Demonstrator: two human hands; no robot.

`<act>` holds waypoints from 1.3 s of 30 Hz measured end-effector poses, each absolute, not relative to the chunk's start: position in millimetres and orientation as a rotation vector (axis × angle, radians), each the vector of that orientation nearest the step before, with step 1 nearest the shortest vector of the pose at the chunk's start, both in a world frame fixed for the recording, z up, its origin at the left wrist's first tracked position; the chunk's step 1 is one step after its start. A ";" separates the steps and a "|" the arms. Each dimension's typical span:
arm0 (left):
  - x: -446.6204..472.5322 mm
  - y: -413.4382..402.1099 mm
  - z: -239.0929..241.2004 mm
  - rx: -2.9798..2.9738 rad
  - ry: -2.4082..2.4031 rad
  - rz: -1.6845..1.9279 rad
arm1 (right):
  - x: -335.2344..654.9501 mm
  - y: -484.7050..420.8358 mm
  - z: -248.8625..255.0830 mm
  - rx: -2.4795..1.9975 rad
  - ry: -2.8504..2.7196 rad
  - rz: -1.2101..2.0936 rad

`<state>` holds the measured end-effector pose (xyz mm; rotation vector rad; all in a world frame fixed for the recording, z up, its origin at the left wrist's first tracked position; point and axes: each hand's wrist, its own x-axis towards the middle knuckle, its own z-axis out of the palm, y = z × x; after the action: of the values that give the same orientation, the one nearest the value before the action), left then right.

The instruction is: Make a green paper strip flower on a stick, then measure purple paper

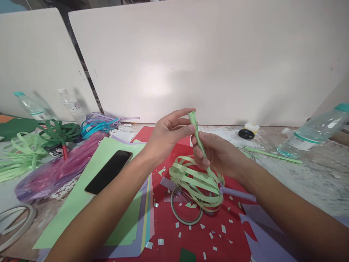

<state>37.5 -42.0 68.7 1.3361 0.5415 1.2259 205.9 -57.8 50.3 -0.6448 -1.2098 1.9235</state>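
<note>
Between my two hands is a light green folded paper strip (193, 120), standing almost upright. My left hand (169, 134) pinches its upper end between thumb and fingers. Lower down, my right hand (218, 153) grips the same strip with its thumb and fingers. Just below lies a pale green bundle of looped paper strips (191, 174) with a purple paper stick (238, 194) at its right end. Whether the held strip joins this bundle I cannot tell. A roll of tape (173, 203) lies under the loops on red paper (169, 240).
Small paper scraps dot the red sheet. A phone (109, 173) rests on green paper (68, 211) at left. Finished-looking paper loops (61, 131), a pink plastic bag (68, 156) and bottles (29, 105) stand further left. Another bottle (313, 131) leans at right, before a white board (204, 54).
</note>
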 end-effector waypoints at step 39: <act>33.0 -43.7 75.6 1.184 0.504 1.275 | 207.3 -59.7 49.3 -0.514 -1.228 2.084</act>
<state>33.0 -43.7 75.6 1.1836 0.5040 1.2746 207.3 -59.7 49.3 -0.5141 -1.2284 2.0844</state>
